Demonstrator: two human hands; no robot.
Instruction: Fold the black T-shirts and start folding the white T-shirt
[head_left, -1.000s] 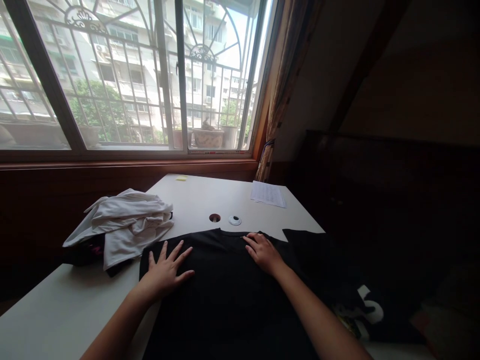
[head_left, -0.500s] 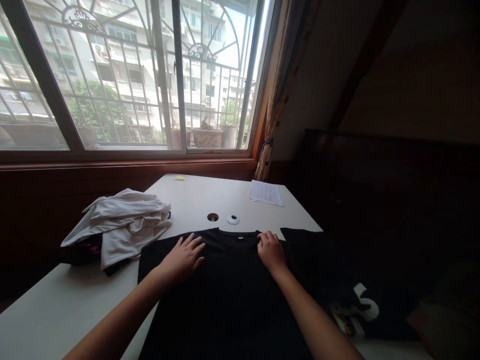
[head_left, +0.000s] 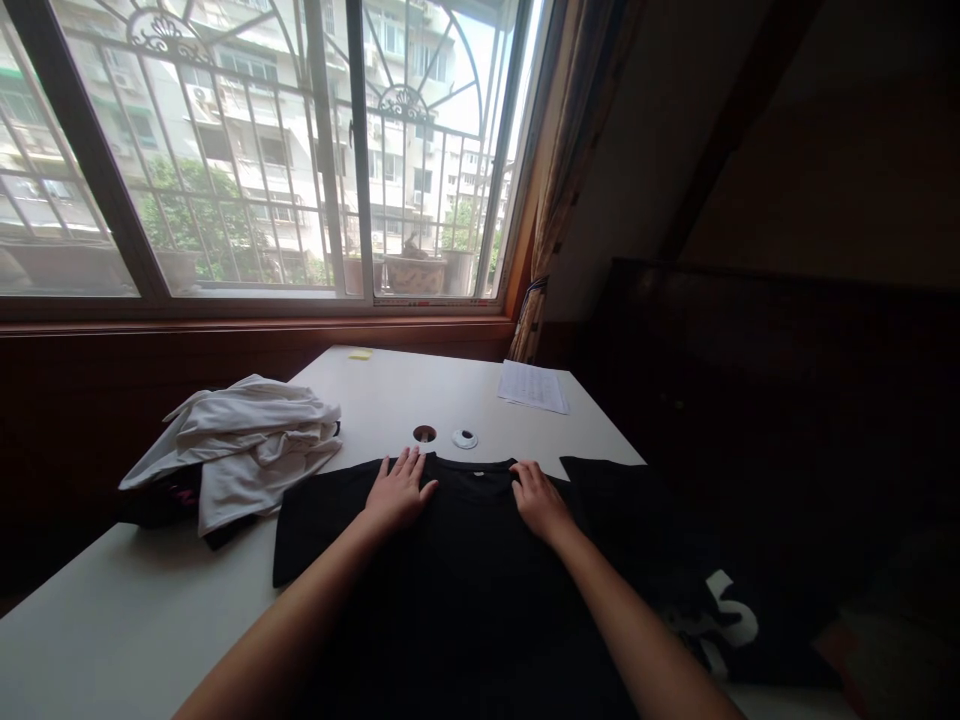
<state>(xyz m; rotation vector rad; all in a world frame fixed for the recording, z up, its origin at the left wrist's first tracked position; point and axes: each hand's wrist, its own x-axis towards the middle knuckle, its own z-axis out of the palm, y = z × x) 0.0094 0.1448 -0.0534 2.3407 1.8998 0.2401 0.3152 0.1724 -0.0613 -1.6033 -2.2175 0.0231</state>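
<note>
A black T-shirt (head_left: 465,580) lies spread on the white table (head_left: 90,610), its neckline toward the window and a small label inside the collar. My left hand (head_left: 400,490) rests flat on it, just left of the collar, fingers apart and pointing toward the window. At the right end of the collar, my right hand (head_left: 537,500) has its fingers bent and close together on the cloth edge. Its fingertips touch the shirt near the shoulder.
Crumpled white clothing (head_left: 259,440) lies over dark cloth at the left. Another dark garment with a white print (head_left: 731,610) is at the right. Farther back are a printed sheet (head_left: 532,387), a yellow note (head_left: 360,355), a table hole (head_left: 424,434) and its round cover (head_left: 465,439).
My left hand has slid right and slightly forward over the shirt, closer to the collar. The shirt's left sleeve now shows more fully. My right hand has barely moved.
</note>
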